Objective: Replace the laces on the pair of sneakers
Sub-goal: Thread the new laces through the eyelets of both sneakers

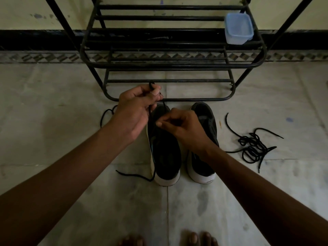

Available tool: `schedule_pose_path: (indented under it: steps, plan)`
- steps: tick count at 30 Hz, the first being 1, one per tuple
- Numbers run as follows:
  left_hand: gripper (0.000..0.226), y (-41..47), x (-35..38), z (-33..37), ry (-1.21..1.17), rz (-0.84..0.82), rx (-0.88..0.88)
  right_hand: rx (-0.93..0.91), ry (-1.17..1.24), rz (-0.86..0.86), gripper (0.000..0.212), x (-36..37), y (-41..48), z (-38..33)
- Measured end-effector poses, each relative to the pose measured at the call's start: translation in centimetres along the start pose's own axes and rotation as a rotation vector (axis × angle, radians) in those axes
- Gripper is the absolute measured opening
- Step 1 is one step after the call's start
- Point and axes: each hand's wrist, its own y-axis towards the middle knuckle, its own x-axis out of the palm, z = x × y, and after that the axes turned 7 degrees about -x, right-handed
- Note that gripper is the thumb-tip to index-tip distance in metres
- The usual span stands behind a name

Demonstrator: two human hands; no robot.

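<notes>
Tiled floor (53,107), left hand (136,107) pinching black lace (150,121), right hand (182,125) pinching it over left sneaker (165,153)

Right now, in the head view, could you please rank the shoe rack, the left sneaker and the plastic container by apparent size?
1. Shoe rack, largest.
2. Left sneaker.
3. Plastic container, smallest, though it sits farther away.

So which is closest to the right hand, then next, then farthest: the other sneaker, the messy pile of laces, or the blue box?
From the right hand, in the head view:
1. Right sneaker, directly under that hand's wrist.
2. Tangled laces, on the floor farther right.
3. Blue box, up on the rack, far back.
</notes>
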Motion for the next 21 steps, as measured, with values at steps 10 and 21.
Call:
schedule_pose_path:
  steps: [10, 21]
  plan:
    - [0.009, -1.0, 1.2, 0.3, 0.143, 0.034, 0.049, 0.04, 0.097, 0.031, 0.027, -0.2, 0.3, 0.0]
    - [0.019, 1.3, -0.1, -0.8, 0.541, 0.093, 0.195, 0.19, -0.006, 0.275, 0.01, -1.5, 0.0, 1.2]
